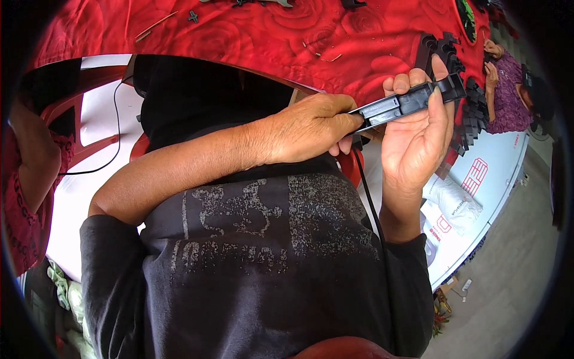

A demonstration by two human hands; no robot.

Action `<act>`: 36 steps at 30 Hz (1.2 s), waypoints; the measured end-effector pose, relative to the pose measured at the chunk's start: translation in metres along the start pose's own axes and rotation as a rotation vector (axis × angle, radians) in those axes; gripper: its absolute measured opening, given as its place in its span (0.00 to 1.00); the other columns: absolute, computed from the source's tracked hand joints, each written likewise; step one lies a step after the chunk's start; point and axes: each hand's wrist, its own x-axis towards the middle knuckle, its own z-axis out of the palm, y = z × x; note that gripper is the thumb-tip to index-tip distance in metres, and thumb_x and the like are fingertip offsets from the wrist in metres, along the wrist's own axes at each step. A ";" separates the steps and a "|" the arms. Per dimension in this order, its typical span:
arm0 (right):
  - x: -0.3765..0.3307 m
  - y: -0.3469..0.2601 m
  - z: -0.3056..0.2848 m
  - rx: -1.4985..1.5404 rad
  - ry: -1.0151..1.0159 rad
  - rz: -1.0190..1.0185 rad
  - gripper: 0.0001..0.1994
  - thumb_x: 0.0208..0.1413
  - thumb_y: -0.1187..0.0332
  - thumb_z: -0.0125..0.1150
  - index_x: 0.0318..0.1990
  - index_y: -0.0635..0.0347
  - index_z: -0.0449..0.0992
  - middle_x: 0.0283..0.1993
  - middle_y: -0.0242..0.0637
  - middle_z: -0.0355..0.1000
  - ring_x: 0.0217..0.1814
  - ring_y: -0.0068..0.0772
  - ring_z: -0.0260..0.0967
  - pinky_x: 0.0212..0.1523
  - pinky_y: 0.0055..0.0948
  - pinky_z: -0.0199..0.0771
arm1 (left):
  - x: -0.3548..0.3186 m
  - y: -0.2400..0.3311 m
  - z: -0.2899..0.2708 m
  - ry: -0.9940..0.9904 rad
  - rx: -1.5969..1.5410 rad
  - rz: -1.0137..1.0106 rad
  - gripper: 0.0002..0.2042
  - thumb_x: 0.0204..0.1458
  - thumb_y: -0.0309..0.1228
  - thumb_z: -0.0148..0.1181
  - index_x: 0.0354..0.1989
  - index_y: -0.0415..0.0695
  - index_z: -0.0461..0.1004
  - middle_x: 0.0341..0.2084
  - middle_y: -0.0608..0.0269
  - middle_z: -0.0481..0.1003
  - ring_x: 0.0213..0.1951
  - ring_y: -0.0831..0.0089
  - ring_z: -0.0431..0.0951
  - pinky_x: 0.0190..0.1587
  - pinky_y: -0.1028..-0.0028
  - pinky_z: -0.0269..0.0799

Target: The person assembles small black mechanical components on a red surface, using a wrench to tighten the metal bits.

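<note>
A long, narrow black plastic part (412, 100) with a hollow channel along its upper face is held between my hands, tilted up toward the right. Its left end sits in the closed fingers of my left hand (320, 125), thumb on top. Toward the right end, my right hand (421, 128) grips the part from below, its thumb against the near side and fingertips showing behind it. A wider, flared black tip sticks out past the right thumb. The exact kind of part cannot be told. Both hands are above my lap, near the table's edge.
A red rose-patterned cloth covers the table (251, 36). On it lie a small black cross-shaped piece (192, 17), thin sticks (156, 26) and a heap of black plastic pieces (472, 113). A black cable (373, 206) hangs near my right arm. A co-worker (508, 90) sits far right.
</note>
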 end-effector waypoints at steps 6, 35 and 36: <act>0.002 0.000 0.004 -0.002 0.018 0.006 0.22 0.69 0.68 0.44 0.67 0.64 0.57 0.45 0.42 0.69 0.45 0.37 0.69 0.56 0.47 0.70 | 0.002 -0.010 0.003 0.041 -0.002 0.076 0.18 0.66 0.38 0.41 0.39 0.35 0.71 0.24 0.61 0.75 0.27 0.76 0.77 0.34 0.72 0.75; -0.004 0.000 0.011 -0.021 0.038 -0.016 0.21 0.70 0.67 0.40 0.67 0.64 0.56 0.44 0.42 0.68 0.42 0.35 0.69 0.55 0.47 0.72 | -0.001 -0.001 0.011 0.066 0.067 0.092 0.18 0.70 0.41 0.40 0.36 0.39 0.69 0.18 0.70 0.67 0.21 0.82 0.68 0.26 0.77 0.65; -0.004 0.000 0.012 -0.019 0.049 -0.014 0.21 0.70 0.68 0.40 0.67 0.64 0.56 0.45 0.42 0.68 0.43 0.35 0.69 0.55 0.47 0.72 | -0.001 -0.001 0.011 0.065 0.052 0.093 0.19 0.70 0.41 0.41 0.35 0.39 0.69 0.18 0.70 0.67 0.21 0.82 0.68 0.26 0.77 0.65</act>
